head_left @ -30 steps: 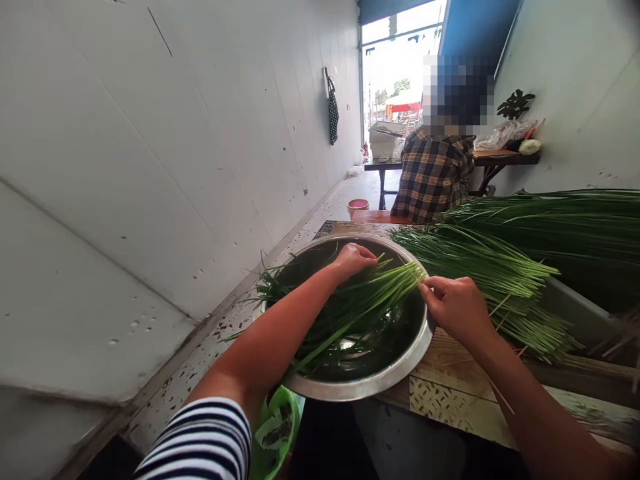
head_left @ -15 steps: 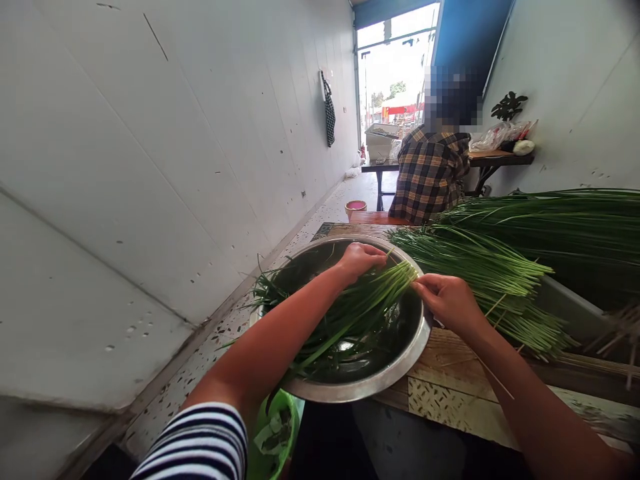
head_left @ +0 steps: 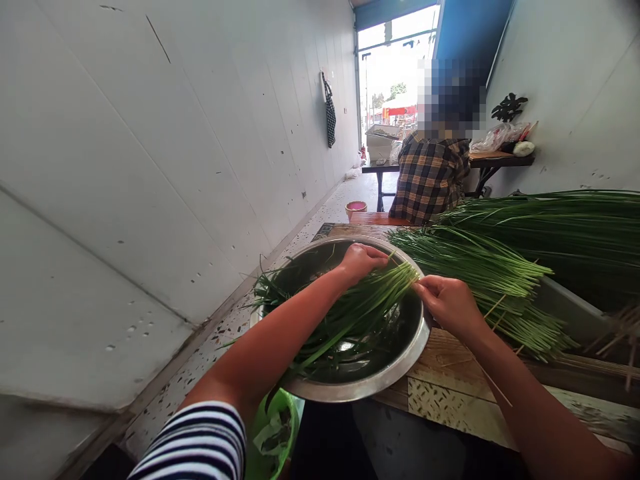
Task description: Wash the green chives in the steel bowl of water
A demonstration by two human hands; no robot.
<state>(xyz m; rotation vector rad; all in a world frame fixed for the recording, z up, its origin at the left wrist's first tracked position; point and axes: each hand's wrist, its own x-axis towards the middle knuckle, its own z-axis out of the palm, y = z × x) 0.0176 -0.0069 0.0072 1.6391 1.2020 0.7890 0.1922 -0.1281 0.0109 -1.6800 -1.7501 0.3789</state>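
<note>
A large steel basin (head_left: 400, 370) holds a loose bunch of long green garlic chives (head_left: 370, 303), their pale cut ends resting toward the right rim. Over the far part of the basin, my left hand (head_left: 363, 262) is closed in a pinch on the chives near those ends. At the right rim my right hand (head_left: 450, 300) pinches the tips of the pale stems between thumb and finger. Just right of the basin lies a thick pile of chives (head_left: 490, 267) on the wooden table (head_left: 435, 363).
Below the basin stands a green bin (head_left: 287, 433) with scraps inside. More long chives (head_left: 560, 223) fill the right side, by a pale tray edge (head_left: 570, 297). Ahead, a person in a plaid shirt (head_left: 427, 177) sits facing away. A white wall (head_left: 165, 167) runs along the left.
Almost nothing differs. Both hands keep their pinch on the chives, with only a very slight shift; the basin and pile stay put.
</note>
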